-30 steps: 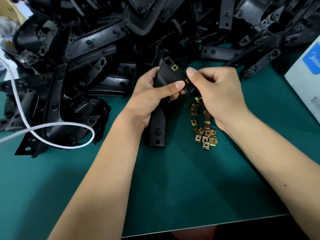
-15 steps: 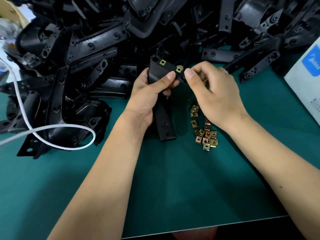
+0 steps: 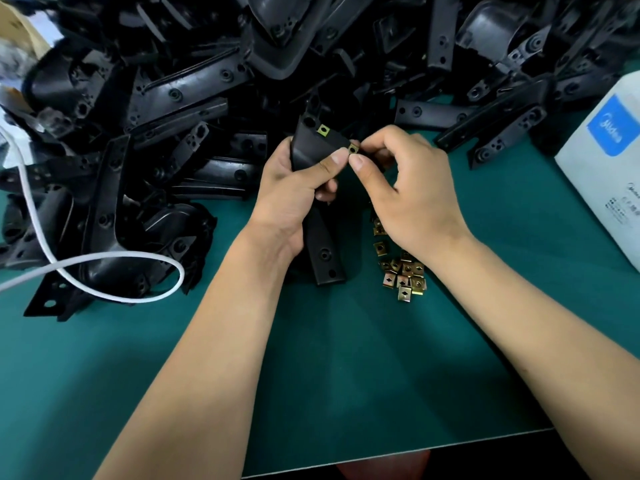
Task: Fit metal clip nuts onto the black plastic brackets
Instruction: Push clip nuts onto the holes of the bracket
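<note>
My left hand (image 3: 294, 188) grips a long black plastic bracket (image 3: 323, 254) upright above the green mat. One brass clip nut (image 3: 323, 130) sits on the bracket's top edge. A second clip nut (image 3: 353, 149) is at the bracket's right corner, pinched between my right hand's (image 3: 412, 192) thumb and forefinger. My left thumb presses next to it. A loose heap of brass clip nuts (image 3: 403, 271) lies on the mat under my right wrist.
A big pile of black brackets (image 3: 194, 109) fills the back and left of the green mat (image 3: 346, 375). A white cable (image 3: 114, 271) loops over the left pile. A white box (image 3: 609, 161) with a blue label stands at the right edge.
The bracket was lifted and turned so its top faces me. My right hand brought a clip nut to the bracket's right corner and now pinches it there.
</note>
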